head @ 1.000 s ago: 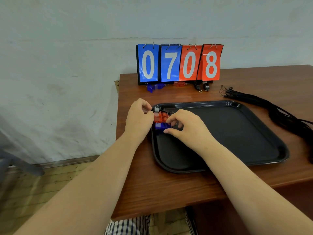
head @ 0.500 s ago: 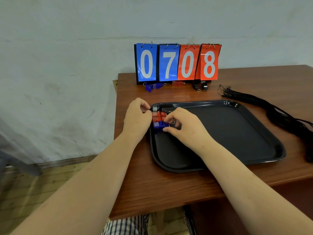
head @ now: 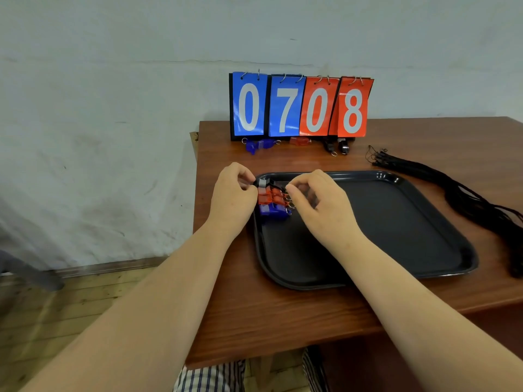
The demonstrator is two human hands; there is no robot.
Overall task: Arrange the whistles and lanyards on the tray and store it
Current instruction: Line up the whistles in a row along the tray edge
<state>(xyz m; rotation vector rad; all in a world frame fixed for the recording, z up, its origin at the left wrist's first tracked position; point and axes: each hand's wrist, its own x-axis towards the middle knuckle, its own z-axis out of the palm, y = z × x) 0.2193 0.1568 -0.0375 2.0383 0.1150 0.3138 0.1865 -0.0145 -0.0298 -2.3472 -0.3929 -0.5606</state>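
A black tray (head: 410, 227) lies on the brown table. In its far left corner sit a black whistle (head: 264, 183), red whistles (head: 268, 196) and a blue whistle (head: 273, 213) in a row. My left hand (head: 232, 198) pinches the black whistle's left end at the tray's rim. My right hand (head: 319, 203) pinches at the whistles' metal rings from the right. Loose blue whistles (head: 259, 145), a red whistle (head: 300, 141) and black whistles (head: 336, 146) lie under the scoreboard. A bundle of black lanyards (head: 452, 190) lies right of the tray.
A flip scoreboard (head: 301, 106) reading 0708 stands at the table's back edge against the wall. The table's left edge (head: 196, 199) runs just beside my left hand, with wooden floor below. The table's front edge is close to my body.
My right hand's fingers have shifted up from the blue whistle to the top of the row. The left hand has stayed at the black whistle. The view has drifted slightly.
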